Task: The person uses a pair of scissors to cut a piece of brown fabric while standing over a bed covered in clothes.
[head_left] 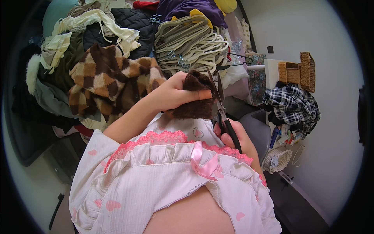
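Observation:
My left hand (175,90) grips a folded piece of dark brown fuzzy fabric (192,108), thumb across its front. An orange-tan adhesive bandage (205,94) wraps that thumb. In my right hand (238,131) is a pair of scissors (221,108) with black handles. Their blades point away from me and stand apart, close to the fabric's right edge; whether they touch it I cannot tell. A brown and tan checked fuzzy garment (99,79) with buttons lies just beyond my left forearm. Whether the held fabric belongs to it is hidden by my hand.
Many pale hangers (190,44) are heaped ahead, beside a black quilted garment (134,29) and purple cloth (190,8). To the right are woven baskets (289,73), a plaid shirt (292,105) and a grey chair back (257,128). A black hanger (233,64) juts out near the scissors' tips.

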Tool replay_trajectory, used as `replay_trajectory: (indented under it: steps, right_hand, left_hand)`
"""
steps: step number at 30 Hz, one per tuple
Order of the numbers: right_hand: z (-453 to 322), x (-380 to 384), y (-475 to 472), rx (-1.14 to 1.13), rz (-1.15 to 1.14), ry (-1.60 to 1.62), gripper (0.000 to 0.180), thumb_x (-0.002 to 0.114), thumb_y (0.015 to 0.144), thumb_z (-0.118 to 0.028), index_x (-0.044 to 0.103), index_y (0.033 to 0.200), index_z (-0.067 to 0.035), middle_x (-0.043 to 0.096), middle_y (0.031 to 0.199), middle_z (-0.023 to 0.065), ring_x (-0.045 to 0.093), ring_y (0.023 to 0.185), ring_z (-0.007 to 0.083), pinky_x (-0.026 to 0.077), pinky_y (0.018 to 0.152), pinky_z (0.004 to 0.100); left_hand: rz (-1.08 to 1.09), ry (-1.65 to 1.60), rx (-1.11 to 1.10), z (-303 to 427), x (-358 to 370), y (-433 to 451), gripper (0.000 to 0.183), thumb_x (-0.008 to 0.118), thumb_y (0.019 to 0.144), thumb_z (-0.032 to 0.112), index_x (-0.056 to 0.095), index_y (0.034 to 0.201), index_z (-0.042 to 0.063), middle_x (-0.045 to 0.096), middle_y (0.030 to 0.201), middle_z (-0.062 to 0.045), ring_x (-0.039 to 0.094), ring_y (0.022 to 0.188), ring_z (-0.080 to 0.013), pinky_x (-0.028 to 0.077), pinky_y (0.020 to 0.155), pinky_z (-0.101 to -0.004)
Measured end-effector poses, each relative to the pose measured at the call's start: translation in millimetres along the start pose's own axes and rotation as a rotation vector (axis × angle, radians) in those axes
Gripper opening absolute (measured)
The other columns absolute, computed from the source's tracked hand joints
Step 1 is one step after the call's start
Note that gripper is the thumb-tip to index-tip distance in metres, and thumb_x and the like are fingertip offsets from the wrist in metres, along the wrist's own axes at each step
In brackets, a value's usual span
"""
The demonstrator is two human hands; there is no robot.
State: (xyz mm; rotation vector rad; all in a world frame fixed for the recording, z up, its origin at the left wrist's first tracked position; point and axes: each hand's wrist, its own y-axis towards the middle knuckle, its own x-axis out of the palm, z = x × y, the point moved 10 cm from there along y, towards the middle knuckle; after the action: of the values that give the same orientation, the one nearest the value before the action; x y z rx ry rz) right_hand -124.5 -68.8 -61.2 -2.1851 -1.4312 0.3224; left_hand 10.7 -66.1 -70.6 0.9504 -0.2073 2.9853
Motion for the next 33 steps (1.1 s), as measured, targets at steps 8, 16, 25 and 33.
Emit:
replay_trajectory:
  steps: [8, 16, 25, 33]
  right_hand:
    - [-7, -1, 2, -0.07, -0.011, -0.156, 0.026, 0.063, 0.078, -0.021, 0.046, 0.076, -0.002, 0.046, 0.064, -0.0012, 0.04, 0.058, 0.0056, 0.034, 0.051, 0.0216]
    - [-1, 2, 4, -0.049, 0.025, -0.048, 0.022, 0.061, 0.081, -0.017, 0.047, 0.073, -0.002, 0.045, 0.059, -0.0029, 0.038, 0.054, 0.0043, 0.031, 0.048, 0.0205]
    - [11, -17, 2, -0.011, 0.218, 0.212, 0.026, 0.055, 0.087, -0.02, 0.05, 0.071, -0.001, 0.044, 0.051, 0.0001, 0.04, 0.043, 0.0062, 0.03, 0.041, 0.0198]
    - [2, -16, 4, -0.175, 0.142, 0.198, 0.043, 0.055, 0.084, -0.042, 0.047, 0.082, 0.0, 0.046, 0.068, 0.0022, 0.044, 0.063, 0.0096, 0.036, 0.058, 0.0224]
  left_hand:
    - [-0.018, 0.003, -0.014, -3, -1, 1, 0.017, 0.063, 0.079, 0.011, 0.06, 0.089, -0.002, 0.064, 0.083, -0.008, 0.06, 0.077, -0.0136, 0.047, 0.071, -0.0266]
    - [-0.016, -0.013, -0.02, -3, 1, 0, 0.017, 0.064, 0.078, 0.011, 0.06, 0.088, -0.002, 0.064, 0.082, -0.007, 0.059, 0.076, -0.0125, 0.047, 0.069, -0.0262]
    - [-0.026, 0.005, -0.043, -4, -2, 0, 0.017, 0.064, 0.078, 0.011, 0.06, 0.088, -0.002, 0.064, 0.082, -0.008, 0.059, 0.075, -0.0131, 0.048, 0.068, -0.0271]
    - [0.057, -0.059, 0.005, 0, -8, 1, 0.027, 0.066, 0.077, 0.021, 0.058, 0.092, -0.001, 0.062, 0.089, -0.009, 0.058, 0.082, -0.0146, 0.047, 0.073, -0.0284]
